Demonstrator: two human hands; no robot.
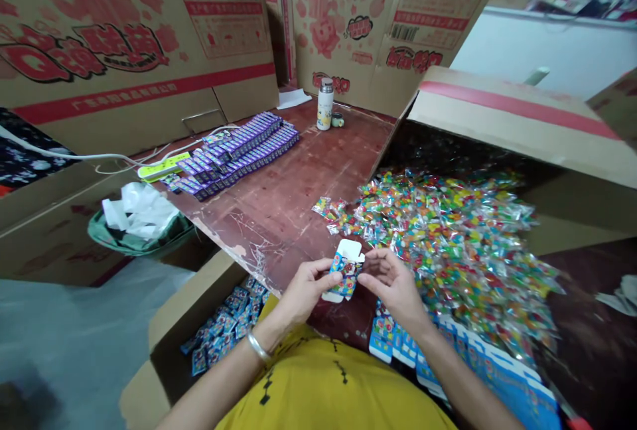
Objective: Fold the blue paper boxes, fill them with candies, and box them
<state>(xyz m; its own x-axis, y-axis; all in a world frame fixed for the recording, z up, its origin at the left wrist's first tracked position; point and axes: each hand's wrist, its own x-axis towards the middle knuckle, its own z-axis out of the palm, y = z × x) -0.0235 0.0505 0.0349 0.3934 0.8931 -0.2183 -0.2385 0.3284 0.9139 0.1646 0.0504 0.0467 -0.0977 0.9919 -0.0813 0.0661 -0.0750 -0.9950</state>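
Note:
My left hand (309, 289) grips a small blue candy box (347, 269) between thumb and fingers. White flaps stand out at the box's top and bottom ends. At the box's right edge is my right hand (393, 282), its thumb and fingers curved and apart; whether the fingertips touch the box I cannot tell. Flat blue cartons (478, 357) lie in an overlapping row under my right forearm. Beyond that hand spreads a heap of clear packets of colourful candy (448, 231), spilling from a cardboard box (517, 118) tipped on its side.
Stacked purple boxes (239, 151) sit at the table's (298, 184) left, beside a yellow-green strip (164, 166) and white cables. A flask (325, 105) and small cup (337, 120) stand farther back. Below left, an open carton (199, 290) contains filled blue boxes (231, 317). Large cartons (348, 32) wall the back.

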